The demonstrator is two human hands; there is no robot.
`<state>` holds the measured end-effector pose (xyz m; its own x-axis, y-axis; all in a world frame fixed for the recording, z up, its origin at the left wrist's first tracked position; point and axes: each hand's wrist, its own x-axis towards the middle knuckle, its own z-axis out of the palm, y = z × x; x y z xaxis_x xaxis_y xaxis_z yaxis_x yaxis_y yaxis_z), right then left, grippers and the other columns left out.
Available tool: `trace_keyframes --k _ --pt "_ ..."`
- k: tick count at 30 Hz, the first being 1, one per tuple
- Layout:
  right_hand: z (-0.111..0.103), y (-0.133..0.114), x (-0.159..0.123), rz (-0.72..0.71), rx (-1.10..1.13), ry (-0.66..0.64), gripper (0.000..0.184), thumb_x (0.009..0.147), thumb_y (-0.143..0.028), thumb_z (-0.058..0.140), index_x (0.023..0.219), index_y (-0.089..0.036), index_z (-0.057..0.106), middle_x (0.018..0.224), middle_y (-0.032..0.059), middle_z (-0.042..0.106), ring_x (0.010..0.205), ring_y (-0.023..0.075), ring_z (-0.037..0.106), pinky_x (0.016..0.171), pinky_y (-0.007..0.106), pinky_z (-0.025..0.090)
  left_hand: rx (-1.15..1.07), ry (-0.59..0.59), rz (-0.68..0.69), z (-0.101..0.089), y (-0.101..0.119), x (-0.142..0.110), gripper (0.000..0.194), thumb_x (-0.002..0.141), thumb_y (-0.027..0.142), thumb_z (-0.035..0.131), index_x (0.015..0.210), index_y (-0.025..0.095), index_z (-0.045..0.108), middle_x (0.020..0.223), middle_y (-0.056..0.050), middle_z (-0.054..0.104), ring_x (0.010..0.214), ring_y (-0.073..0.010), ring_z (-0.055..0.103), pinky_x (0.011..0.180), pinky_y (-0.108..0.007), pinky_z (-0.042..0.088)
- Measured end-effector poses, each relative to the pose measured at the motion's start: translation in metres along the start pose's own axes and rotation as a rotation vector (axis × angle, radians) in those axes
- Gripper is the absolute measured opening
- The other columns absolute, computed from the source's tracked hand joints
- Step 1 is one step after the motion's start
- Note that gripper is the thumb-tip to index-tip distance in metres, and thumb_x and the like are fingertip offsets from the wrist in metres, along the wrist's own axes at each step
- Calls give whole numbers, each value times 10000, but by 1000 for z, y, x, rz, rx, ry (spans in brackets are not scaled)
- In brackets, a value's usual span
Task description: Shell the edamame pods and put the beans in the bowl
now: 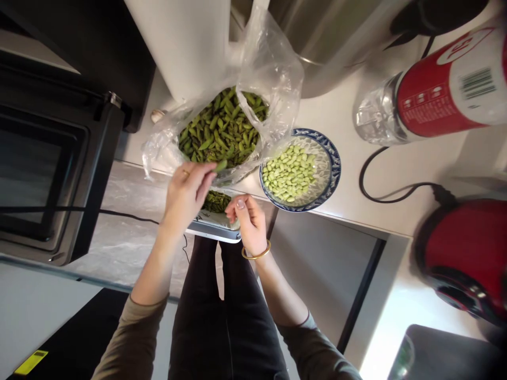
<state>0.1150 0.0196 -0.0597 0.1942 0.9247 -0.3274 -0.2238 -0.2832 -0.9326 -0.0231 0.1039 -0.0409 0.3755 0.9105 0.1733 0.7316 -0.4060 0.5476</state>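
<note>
My left hand (184, 192), a ring on one finger, pinches a green soybean pod (221, 165) at the front edge of a clear plastic bag (273, 79). Many more pods (222, 129) fill the open bag on the counter. My right hand (250, 217), with a gold bangle at the wrist, is closed with curled fingers; whatever they may hold is hidden. Below both hands is a lined bin (214, 232) with green husks (216, 201) inside. A blue-and-white patterned plate (336, 163) holds shelled light-green beans (289, 174), to the right of the bag.
A large bottle with a red label (428, 100) lies at the right in view, near a black cable (374, 199) and a red appliance (467, 253). A microwave oven (39, 174) is at the left. Behind the bag stands a shiny metal container (317, 47).
</note>
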Motion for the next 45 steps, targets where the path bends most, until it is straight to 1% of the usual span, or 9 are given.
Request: trace_keyframes --k 4,9,15,19,24,32,37,42,45 --pt "-2 1 -2 30 -96 -85 448 876 -561 459 602 -210 411 542 -45 378 497 91 352 479 245 319 -167 -92 53 5 20 -47 207 944 238 449 1096 220 588 935 -39 678 871 -161 613 802 -304 507" --pt "-4 12 -6 113 -137 -131 492 835 -547 533 547 -207 324 534 -57 265 509 83 250 471 249 231 -113 -175 2 15 21 -82 226 933 229 471 1133 216 574 943 -63 673 878 -185 616 808 -323 515" --pt "-8 32 -10 248 -49 -205 497 847 -586 477 553 -210 341 517 -56 269 500 86 254 468 254 229 23 -231 66 17 21 -90 168 935 234 454 979 177 606 830 -68 665 782 -187 607 745 -316 505" --pt "-7 39 -15 180 -112 -193 455 878 -547 453 586 -209 370 547 -52 310 517 92 286 496 254 270 191 -234 46 24 27 -94 266 943 232 396 748 171 568 633 -51 587 652 -191 578 613 -303 453" --pt "0 52 -20 90 -187 -105 411 899 -531 412 639 -213 405 587 -43 374 549 104 342 534 254 313 96 -190 -100 37 32 -104 329 964 227 316 721 182 533 610 -34 575 590 -154 568 568 -263 427" --pt "13 82 -24 300 -48 87 474 812 -617 476 579 -217 377 537 -54 327 514 100 304 485 244 299 224 -410 -105 44 29 -106 271 923 215 375 738 165 566 619 -69 603 608 -189 595 559 -284 422" --pt "-2 97 -7 416 1 133 500 729 -659 554 543 -204 465 466 -59 401 437 80 331 432 240 273 -45 -527 -8 40 38 -115 255 931 224 377 752 181 555 637 -45 607 600 -184 599 599 -296 459" --pt "-15 90 8 560 76 46 517 661 -641 640 448 -200 474 383 -59 393 352 66 299 373 252 210 -136 -305 -244 44 27 -113 219 906 115 337 946 197 535 847 -54 628 809 -179 618 741 -304 495" --pt "-12 81 3 561 107 19 533 673 -622 645 414 -203 442 357 -63 365 339 63 277 371 265 191 -60 -274 -239 50 18 -106 191 904 162 377 997 186 542 915 -77 594 883 -204 588 803 -338 484"
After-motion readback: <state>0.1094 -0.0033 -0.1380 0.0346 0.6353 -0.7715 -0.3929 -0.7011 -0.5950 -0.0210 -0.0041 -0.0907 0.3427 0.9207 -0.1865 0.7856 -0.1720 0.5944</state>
